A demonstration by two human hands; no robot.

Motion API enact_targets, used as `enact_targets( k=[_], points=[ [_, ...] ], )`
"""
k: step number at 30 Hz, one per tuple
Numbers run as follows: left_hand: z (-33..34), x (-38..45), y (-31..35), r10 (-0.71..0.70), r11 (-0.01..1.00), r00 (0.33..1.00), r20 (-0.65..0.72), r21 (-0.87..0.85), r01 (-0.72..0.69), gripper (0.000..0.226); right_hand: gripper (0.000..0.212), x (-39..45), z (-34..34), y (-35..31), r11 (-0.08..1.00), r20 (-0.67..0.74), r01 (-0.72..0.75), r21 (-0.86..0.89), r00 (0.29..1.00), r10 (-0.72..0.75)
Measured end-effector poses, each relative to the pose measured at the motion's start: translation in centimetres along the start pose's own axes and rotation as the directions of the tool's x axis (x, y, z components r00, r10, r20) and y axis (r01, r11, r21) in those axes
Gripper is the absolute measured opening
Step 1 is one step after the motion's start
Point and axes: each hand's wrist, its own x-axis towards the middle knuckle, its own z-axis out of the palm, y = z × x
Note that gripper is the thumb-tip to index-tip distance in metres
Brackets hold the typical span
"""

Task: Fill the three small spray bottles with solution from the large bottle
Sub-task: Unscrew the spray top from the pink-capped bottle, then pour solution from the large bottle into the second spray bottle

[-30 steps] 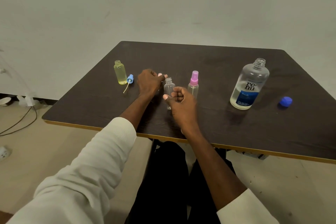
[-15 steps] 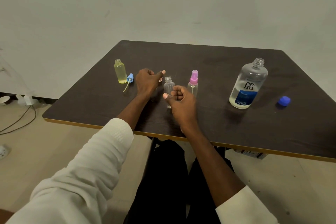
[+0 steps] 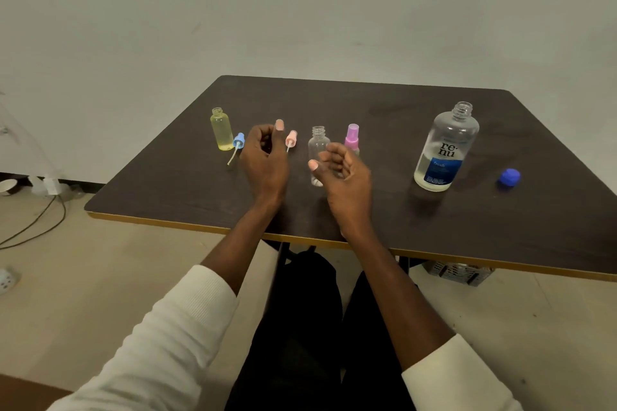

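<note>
One light, tippy clear bottle (image 3: 318, 152), uncapped: grip mid-body; left hand (image 3: 265, 157) and right hand (image 3: 345, 173) loosely curled, empty.

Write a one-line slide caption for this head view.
Both hands hover empty, left hand beside the pink spray top, right hand before the uncapped clear bottle; large bottle stands open.

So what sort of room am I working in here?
Probably a bare office or workroom, not a kitchen or lab: a plain dark table against a blank wall, with cables loose on the floor.
</note>
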Motion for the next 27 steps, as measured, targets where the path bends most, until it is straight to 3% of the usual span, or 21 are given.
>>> enact_targets(
  k=[4, 7, 12, 15, 19, 23, 25, 27],
  points=[
    [0.2, -3.6, 1.7, 0.109, 0.991, 0.986, 0.127, -0.093, -0.097, 0.018, 0.042, -0.7, -3.3, -0.4, 0.997, -0.042, 0.077, -0.030, 0.996, -0.078],
    [1.5, -5.8, 2.2, 0.188, 0.978, 0.935, 0.301, -0.145, -0.150, 0.022, 0.049, -0.7, -6.3, -0.3, 0.997, -0.085, 0.071, -0.016, 0.994, -0.072],
    [5.0, -8.3, 2.4, 0.055, 0.997, 0.836, 0.545, -0.068, -0.021, 0.048, 0.043, -0.3, -10.7, -0.3, 0.999, -0.085, 0.002, -0.034, 0.996, -0.005],
    [6.7, -8.9, 2.8, 0.017, 0.997, 0.765, 0.644, -0.071, 0.038, 0.047, 0.028, -0.3, -12.6, -0.4, 0.999, -0.076, -0.005, -0.035, 0.997, 0.002],
    [8.1, -9.8, 3.2, -0.003, 0.993, 0.757, 0.654, -0.087, 0.079, 0.032, 0.028, -0.1, -14.8, -0.2, 0.985, 0.000, 0.011, -0.170, 1.000, -0.011],
    [8.8, -9.8, 2.8, -0.056, 0.992, 0.777, 0.626, -0.053, 0.115, 0.041, 0.028, 1.1, -16.7, -0.2, 0.956, -0.311, 0.075, -0.284, 0.936, -0.165],
    [9.0, -9.8, 2.8, -0.069, 0.993, 0.778, 0.625, -0.033, 0.115, 0.036, 0.044, 2.2, -17.3, -0.6, 0.955, -0.392, 0.046, -0.294, 0.905, -0.165],
    [9.2, -9.8, 2.8, -0.074, 0.994, 0.780, 0.621, -0.020, 0.111, 0.032, 0.067, 3.7, -17.9, -0.5, 0.948, -0.365, -0.029, -0.316, 0.926, -0.094]
  ],
)
